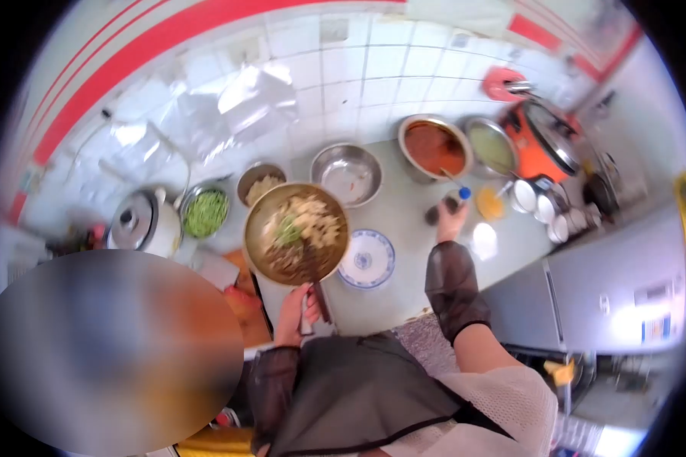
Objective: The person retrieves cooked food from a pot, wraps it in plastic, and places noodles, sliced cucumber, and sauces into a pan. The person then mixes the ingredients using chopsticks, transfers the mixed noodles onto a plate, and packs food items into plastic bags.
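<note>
"What are those two hands at?"

"Seasoning, I'd say. The left hand [296,311] has its fingers curled at the near edge of the pan [270,251], just left of the blue-rimmed plate [367,260]. I can't tell whether it grips the dark utensil [318,293] too."

"And the right hand [453,222]?"

"Right of the plate, fingers closed around a dark container [437,212]. It's blurred; I can't tell whether that blue cap [465,193] belongs to it."

"What does the next move call for?"

"A firm hold there and a steady pan, I'd judge."

"How's the food [305,225] looking?"

"Pale slices, darker bits toward the near side, and a little heap of chopped green [287,231] on top, not mixed through."
</note>
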Demonstrator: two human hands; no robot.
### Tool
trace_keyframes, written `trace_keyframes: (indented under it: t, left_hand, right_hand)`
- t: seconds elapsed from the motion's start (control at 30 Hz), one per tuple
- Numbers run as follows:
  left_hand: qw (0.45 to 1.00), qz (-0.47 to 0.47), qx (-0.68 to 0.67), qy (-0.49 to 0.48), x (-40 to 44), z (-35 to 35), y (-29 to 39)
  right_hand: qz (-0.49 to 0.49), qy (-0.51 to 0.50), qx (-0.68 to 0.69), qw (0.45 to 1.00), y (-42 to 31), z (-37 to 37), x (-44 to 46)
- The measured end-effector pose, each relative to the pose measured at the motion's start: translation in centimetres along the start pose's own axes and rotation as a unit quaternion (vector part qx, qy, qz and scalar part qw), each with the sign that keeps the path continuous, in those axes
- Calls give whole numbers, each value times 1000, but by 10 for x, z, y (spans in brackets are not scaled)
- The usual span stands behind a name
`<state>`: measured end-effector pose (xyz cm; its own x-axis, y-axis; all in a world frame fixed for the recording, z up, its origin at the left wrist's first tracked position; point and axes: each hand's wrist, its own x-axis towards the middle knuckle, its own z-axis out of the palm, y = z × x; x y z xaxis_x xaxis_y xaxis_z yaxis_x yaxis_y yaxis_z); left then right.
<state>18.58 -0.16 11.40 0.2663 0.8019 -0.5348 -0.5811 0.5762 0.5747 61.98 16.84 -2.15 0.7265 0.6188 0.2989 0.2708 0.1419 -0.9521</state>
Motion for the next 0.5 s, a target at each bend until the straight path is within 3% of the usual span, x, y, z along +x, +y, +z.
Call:
trace_keyframes:
  t: [0.07, 0.17, 0.2, 0.23, 0.27, 0.3, 0.37, 0.4, 0.47, 0.5]
  left_hand:
    - [1000, 6, 4, -1, 7, 38, -25]
    - [1000, -6, 5, 21, 22, 81, -55]
    - [1000, -4, 6, 28, 28, 90, -65]
    - [999, 2, 22, 39, 34, 97, -76]
    - [998, 9, 34, 51, 41, 103, -86]
    - [996, 16, 58, 69, 49, 108, -95]
    - [996, 22, 45, 75, 56, 122, -106]
    - [996, 34, 44, 72, 58, 130, -109]
    - [994, 34, 55, 84, 57, 143, -111]
    - [993, 31, 72, 90, 57, 147, -112]
  right_hand:
    - [8, -29, 16, 999, -8, 0, 0]
    - [-127, -206, -117, 963, -49, -13, -6]
    - [-123, -209, -113, 963, -79, -17, -2]
    - [-243, -326, -190, 894, -117, -22, 3]
    - [-356, -432, -259, 787, -147, -25, 11]
    - [-355, -442, -259, 782, -166, -26, 18]
    - [-498, -509, -397, 579, -192, -24, 26]
    - [-499, -516, -392, 576, -204, -24, 30]
    - [-607, -515, -407, 449, -218, -19, 36]
    - [-595, -517, -457, 413, -219, -9, 35]
